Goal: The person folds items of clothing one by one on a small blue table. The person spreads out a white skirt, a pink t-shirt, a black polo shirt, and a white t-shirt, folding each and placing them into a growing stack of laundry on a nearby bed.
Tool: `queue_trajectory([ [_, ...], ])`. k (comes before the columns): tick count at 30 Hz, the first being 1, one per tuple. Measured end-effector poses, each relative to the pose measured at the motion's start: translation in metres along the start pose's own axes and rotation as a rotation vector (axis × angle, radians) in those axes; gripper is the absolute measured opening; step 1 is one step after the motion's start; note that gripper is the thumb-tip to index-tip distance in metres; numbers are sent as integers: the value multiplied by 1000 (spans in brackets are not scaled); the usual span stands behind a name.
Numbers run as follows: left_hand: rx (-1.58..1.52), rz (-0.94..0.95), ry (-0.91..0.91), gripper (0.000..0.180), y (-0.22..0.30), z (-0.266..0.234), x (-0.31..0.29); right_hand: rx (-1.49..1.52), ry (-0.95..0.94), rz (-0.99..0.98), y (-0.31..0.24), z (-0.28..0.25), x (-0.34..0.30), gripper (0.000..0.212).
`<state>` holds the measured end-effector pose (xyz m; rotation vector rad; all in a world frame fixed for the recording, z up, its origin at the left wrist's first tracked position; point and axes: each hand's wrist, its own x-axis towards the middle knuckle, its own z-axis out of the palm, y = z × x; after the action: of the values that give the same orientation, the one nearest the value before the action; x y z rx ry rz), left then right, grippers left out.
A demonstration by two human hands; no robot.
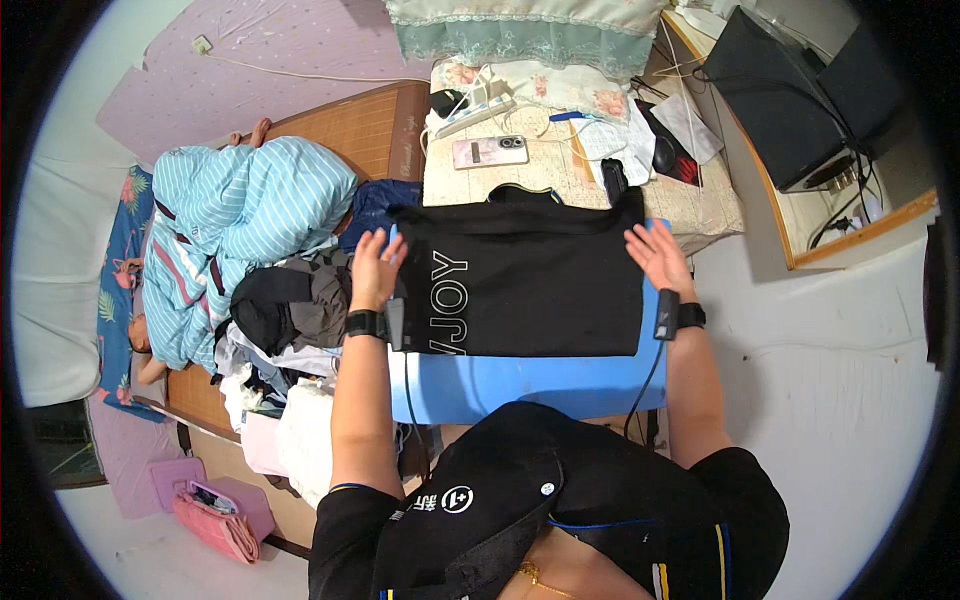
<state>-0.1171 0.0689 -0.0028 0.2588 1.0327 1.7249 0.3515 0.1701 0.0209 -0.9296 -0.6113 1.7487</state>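
A black garment (560,280) with large outlined lettering lies folded into a rough rectangle on a blue tabletop (530,388). Its collar (520,194), edged with a yellow and blue stripe, pokes out at the far side. My left hand (377,268) is at the garment's left edge, palm turned up and fingers apart, holding nothing. At the opposite edge, my right hand (660,258) is likewise spread and holds nothing. Whether either hand touches the cloth I cannot tell. Each wrist carries a black strap with a small cabled device.
Beyond the blue top, a cloth-covered table (570,95) bears a phone (490,151), papers and cables. To the left, clothes (290,310) are heaped beside a person under a striped blue quilt (260,195). A black box-shaped device (770,100) stands on the right-hand shelf.
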Motion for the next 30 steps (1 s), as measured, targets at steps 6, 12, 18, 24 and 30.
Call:
queue_trajectory([
  [6, 1080, 368, 270, 53, -61, -86, 8, -822, 254, -47, 25, -57, 10, 51],
  [12, 889, -48, 103, 43, -59, -83, -55, -1016, 311, 130, 64, -82, -42, 59],
  [18, 1153, -112, 151, 17, -46, -64, -86, -1182, 228, 44, 82, -49, -68, 15],
  [24, 595, 54, 18, 11, -33, -79, -109, -675, 228, -83, 90, -48, -92, 25],
  [30, 1021, 210, 14, 25, -37, -110, -139, -637, 275, -159, 104, -58, -126, 22],
])
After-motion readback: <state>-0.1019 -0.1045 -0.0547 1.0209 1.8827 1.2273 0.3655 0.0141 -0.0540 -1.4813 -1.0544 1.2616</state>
